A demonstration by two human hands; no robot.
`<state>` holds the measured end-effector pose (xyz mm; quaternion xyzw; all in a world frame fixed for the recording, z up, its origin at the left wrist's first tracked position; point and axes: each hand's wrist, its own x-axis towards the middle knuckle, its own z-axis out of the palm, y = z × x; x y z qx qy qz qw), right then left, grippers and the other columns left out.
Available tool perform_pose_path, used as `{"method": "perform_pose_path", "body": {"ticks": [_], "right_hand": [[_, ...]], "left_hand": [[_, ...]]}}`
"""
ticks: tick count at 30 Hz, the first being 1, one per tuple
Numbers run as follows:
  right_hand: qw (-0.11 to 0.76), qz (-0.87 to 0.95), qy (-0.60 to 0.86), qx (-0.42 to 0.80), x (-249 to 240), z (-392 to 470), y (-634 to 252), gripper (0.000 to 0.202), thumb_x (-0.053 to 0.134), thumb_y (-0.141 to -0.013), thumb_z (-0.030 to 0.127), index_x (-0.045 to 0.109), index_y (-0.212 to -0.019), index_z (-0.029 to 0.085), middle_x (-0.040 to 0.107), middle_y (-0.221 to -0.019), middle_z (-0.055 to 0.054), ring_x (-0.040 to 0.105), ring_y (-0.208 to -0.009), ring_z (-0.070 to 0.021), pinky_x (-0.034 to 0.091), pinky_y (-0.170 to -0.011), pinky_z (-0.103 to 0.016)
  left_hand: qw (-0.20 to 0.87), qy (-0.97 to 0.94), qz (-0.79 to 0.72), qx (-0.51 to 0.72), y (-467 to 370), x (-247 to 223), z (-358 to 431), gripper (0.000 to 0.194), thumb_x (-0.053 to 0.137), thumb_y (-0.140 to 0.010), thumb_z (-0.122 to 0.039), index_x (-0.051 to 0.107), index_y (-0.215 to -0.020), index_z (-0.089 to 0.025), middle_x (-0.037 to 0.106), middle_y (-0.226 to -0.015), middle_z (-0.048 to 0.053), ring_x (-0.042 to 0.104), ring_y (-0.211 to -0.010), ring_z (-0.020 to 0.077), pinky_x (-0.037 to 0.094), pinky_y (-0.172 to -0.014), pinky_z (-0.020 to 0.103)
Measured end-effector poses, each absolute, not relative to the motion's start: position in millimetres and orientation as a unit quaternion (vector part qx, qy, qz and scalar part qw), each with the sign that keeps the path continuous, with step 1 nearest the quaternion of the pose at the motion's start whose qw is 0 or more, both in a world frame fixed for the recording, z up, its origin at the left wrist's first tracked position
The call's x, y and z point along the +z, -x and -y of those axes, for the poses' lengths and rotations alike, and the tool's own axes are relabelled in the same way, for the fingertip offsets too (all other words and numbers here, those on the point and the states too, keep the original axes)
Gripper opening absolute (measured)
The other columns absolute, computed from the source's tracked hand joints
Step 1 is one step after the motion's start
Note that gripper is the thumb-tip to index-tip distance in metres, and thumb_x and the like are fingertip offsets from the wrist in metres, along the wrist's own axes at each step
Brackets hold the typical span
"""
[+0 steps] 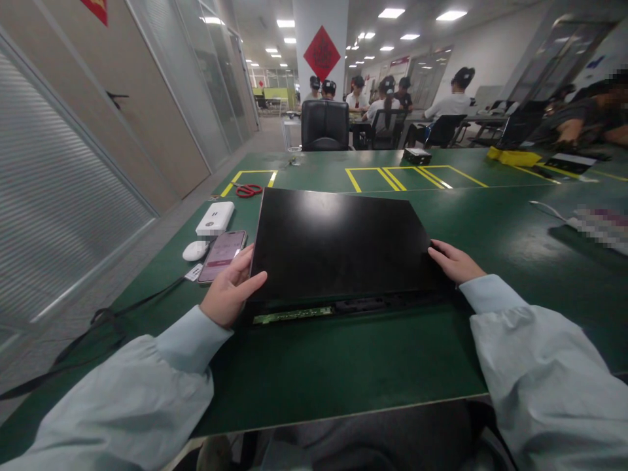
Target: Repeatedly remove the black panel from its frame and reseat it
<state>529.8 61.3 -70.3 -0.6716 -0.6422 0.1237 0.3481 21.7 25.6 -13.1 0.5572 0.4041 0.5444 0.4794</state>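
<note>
- one black panel (338,245) spans the space between left hand (228,294) and right hand (456,261), over the near part of the green tabletop (353,366); whether it touches the surface cannot be told.
- left fingers are partly closed on the panel's left edge, thumb laid over its upper face, the other fingertips hidden by the edge.
- right fingers are bent close together at the right edge, thumb toward the front; their hold looks lighter, with the underside out of sight.
- a slip at that right edge could drop one side, the likely cause being a grip on little more than the rim.
- a green circuit strip (293,316) shows along the panel's near edge; uneven pressure or a knock there could crack or scrape it.
- a phone (222,256) lies just beside the left hand, and a sideways swing could nudge it.
- red-handled scissors (249,190) rest near the far left corner, where contact could scratch the glossy face.
</note>
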Motion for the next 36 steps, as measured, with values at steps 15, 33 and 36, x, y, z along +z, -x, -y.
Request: {"method": "perform_pose_path", "body": {"ticks": [15,33,36], "right_hand": [[0.534,0.495,0.557,0.400,-28,-50,-520,0.057,0.063,-0.080,0.061,0.077,-0.123,0.027,0.081,-0.119,-0.007,0.071,-0.122,-0.0368,0.058,-0.106,-0.056],[0.686,0.373,0.421,0.462,-6,-35,-501,0.039,0.074,-0.067,0.033,0.077,-0.106,0.027,0.082,-0.110,-0.006,0.074,-0.116,-0.0350,0.057,-0.105,-0.055],[0.747,0.308,0.412,0.421,-6,-40,-503,0.033,0.072,-0.066,0.023,0.075,-0.099,0.028,0.081,-0.099,-0.004,0.077,-0.103,-0.0306,0.062,-0.097,-0.051]], "left_hand": [[0.552,-0.452,-0.406,0.572,-21,-8,-24,0.052,0.093,-0.071,-0.037,0.080,-0.120,-0.026,0.074,-0.139,0.005,0.058,-0.141,0.0357,0.051,-0.116,0.039],[0.478,-0.590,-0.446,0.474,-12,-28,-40,0.075,0.070,-0.079,-0.077,0.075,-0.128,-0.021,0.068,-0.145,0.013,0.050,-0.146,0.0423,0.039,-0.124,0.053],[0.421,-0.653,-0.458,0.431,-5,-38,-44,0.073,0.063,-0.087,-0.073,0.070,-0.135,-0.019,0.065,-0.148,0.017,0.053,-0.143,0.0406,0.036,-0.125,0.055]]}}
